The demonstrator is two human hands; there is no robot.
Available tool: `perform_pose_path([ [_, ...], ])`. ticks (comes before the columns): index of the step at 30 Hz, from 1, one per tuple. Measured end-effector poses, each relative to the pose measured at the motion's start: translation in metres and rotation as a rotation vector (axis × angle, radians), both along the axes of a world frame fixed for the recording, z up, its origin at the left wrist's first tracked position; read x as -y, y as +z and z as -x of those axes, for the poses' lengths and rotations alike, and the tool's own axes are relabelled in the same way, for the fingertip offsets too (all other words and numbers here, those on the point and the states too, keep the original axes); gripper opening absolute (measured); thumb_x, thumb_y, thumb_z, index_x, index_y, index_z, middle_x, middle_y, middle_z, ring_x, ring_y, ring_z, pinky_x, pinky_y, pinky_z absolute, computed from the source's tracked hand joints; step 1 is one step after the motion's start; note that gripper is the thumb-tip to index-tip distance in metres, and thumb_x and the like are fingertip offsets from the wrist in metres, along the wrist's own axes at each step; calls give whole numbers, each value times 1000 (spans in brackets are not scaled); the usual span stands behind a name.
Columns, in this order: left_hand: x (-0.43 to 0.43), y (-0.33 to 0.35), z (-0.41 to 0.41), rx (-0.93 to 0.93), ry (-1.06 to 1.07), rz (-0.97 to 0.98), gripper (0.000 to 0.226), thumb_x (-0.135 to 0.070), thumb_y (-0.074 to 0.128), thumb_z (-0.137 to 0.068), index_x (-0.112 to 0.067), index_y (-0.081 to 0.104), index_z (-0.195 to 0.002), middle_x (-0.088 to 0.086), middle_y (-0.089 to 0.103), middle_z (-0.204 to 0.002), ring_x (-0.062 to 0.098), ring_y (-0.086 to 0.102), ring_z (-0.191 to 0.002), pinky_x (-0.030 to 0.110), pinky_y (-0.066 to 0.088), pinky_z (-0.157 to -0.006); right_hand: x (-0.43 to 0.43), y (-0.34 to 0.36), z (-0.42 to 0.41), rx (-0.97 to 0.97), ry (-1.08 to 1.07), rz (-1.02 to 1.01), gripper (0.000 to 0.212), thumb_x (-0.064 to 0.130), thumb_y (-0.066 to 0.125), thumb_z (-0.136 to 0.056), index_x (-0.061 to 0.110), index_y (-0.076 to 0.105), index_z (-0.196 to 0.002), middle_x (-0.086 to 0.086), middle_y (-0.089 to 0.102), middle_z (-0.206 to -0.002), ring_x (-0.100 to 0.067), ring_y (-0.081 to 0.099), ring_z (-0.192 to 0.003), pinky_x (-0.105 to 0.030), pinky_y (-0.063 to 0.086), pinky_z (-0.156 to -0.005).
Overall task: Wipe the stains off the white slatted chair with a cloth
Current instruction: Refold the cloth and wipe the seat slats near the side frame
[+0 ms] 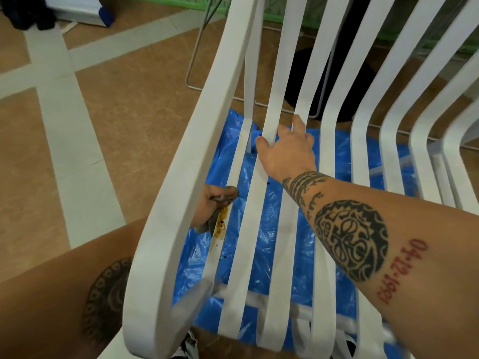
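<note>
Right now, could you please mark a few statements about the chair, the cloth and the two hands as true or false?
1. The left hand holds a grey cloth against a slat. True.
2. The right hand lies flat on the floor. False: it grips a slat of the white chair, near where the seat bends up into the back.
3. An orange-brown stain shows on the slat just below the cloth. True.
4. A red sheet lies under the chair. False: the plastic sheet seen between the slats is blue.
</note>
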State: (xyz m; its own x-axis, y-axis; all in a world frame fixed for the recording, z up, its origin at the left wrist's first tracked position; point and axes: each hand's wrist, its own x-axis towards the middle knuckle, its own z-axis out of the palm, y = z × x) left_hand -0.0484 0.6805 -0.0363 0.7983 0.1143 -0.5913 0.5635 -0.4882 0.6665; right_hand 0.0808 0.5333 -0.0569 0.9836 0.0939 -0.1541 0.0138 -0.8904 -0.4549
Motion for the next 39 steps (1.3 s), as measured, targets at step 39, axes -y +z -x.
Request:
perform_pose_path([
  [39,7,-32,44,-60,41,-299,39,-38,64,-97,-8,54,-121,12,64,-108,32,63,-105,41,49,-96,29,18,153,61,132,182,66,69,28,-92,30,44,-143,0,8,-165,-26,22,-146,-46,17,-120],
])
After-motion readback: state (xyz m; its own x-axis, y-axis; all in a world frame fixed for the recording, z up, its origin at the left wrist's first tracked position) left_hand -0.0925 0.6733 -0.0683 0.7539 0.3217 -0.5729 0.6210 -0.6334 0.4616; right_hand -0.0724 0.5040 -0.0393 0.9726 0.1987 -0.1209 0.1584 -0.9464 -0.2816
